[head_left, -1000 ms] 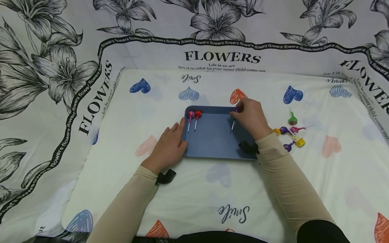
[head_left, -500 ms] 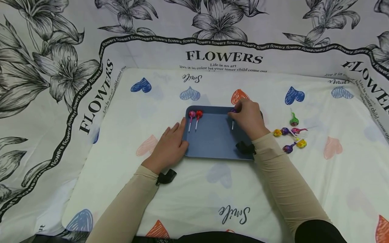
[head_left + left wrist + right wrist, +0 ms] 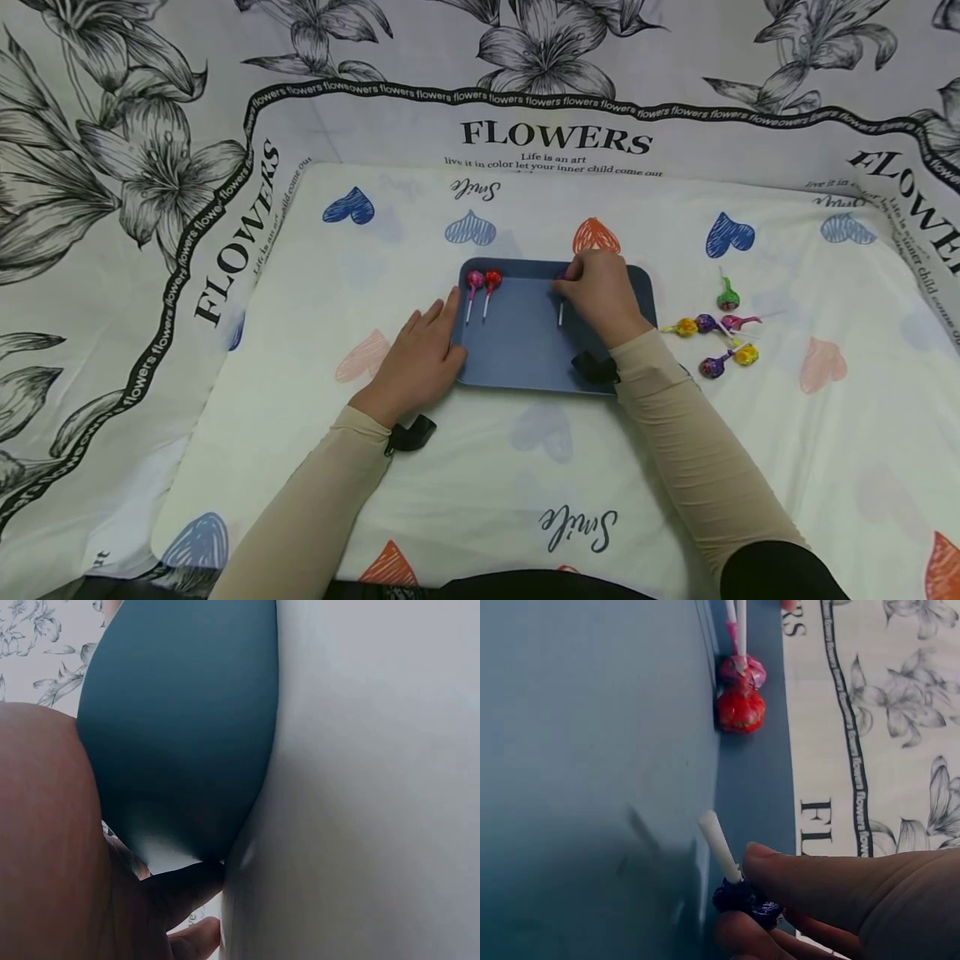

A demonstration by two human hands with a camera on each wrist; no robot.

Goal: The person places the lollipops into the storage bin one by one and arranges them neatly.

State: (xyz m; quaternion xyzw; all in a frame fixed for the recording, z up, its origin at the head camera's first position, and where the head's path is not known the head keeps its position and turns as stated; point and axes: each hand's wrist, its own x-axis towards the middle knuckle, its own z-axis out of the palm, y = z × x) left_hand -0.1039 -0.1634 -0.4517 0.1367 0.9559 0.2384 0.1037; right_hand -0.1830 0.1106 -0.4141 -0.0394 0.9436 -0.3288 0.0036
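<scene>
A blue-grey rectangular tray (image 3: 517, 350) lies on the cloth in the head view. Against its left edge rests my left hand (image 3: 412, 362), fingers extended along the rim and thumb near the lower corner. Over the tray's upper right part, my right hand (image 3: 606, 296) pinches a dark purple lollipop (image 3: 739, 896) by its wrapped head. Its white stick points towards me; the fingers mostly hide the head in the head view. Side by side in the tray's upper left corner lie a pink lollipop (image 3: 475, 281) and a red lollipop (image 3: 492, 281), sticks towards me.
Right of the tray, several wrapped lollipops lie loosely together, among them a green one (image 3: 727, 297), a yellow one (image 3: 746, 354) and a purple one (image 3: 712, 367). A white cloth (image 3: 465, 483) printed with hearts covers the surface, over a flower-patterned one (image 3: 375, 125).
My right hand has moved a little to the left over the tray, carrying the purple lollipop towards the other two. The left hand stays at the tray's left edge.
</scene>
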